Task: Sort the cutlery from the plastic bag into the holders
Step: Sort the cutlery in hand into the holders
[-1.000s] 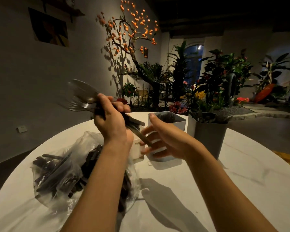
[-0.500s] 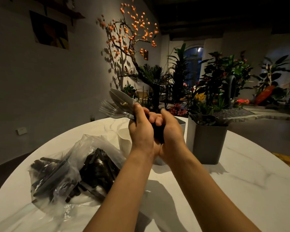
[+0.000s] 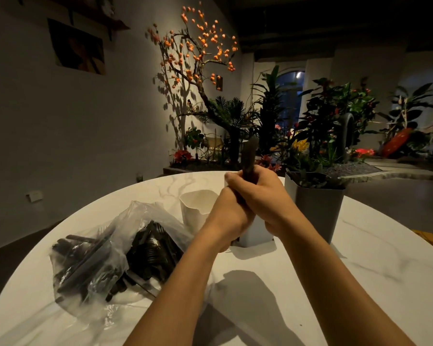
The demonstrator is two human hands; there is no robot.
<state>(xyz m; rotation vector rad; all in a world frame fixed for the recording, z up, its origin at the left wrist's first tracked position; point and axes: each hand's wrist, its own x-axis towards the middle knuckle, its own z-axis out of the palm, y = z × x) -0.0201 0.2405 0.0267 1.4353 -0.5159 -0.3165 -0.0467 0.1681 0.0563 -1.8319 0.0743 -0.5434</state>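
A dark bunch of plastic cutlery (image 3: 248, 156) sticks straight up out of two hands, blurry at its top. The right hand (image 3: 261, 196) is wrapped tight around the bunch, and the left hand (image 3: 229, 216) is pressed in just below it, fingers curled round the lower ends. They are above the middle of the round white marble table (image 3: 310, 290).

Right behind the hands stands a white square holder (image 3: 256, 232), mostly hidden. A white round cup holder (image 3: 194, 208) sits just to its left. A grey square pot with a plant (image 3: 315, 208) stands on the right.

On the near left lies the clear plastic bag (image 3: 103, 255), with lots of black cutlery inside.

I think the person is tidying the bunch before sorting. Next they need to pick out one kind and drop it into a holder.
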